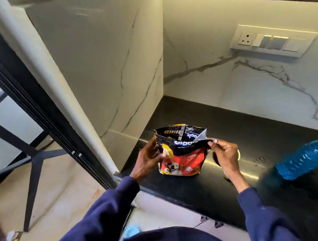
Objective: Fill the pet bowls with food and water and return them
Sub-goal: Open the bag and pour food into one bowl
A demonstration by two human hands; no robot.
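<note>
I see the pet food bag [180, 157] standing upright on the black worktop [246, 133], close to its front edge and left corner. It is black with a red panel showing a puppy and yellow trim. Its top is open, the mouth pulled wide; I can't make out the contents inside.

One food bag [182, 153], two hands, one blue bottle [310, 153], one switchboard [272, 40].

Right of the puppy food bag [181, 155], a blurred blue plastic-wrapped thing [310, 153] runs off the frame edge — unidentifiable — and the bag's contents stay hidden.
</note>
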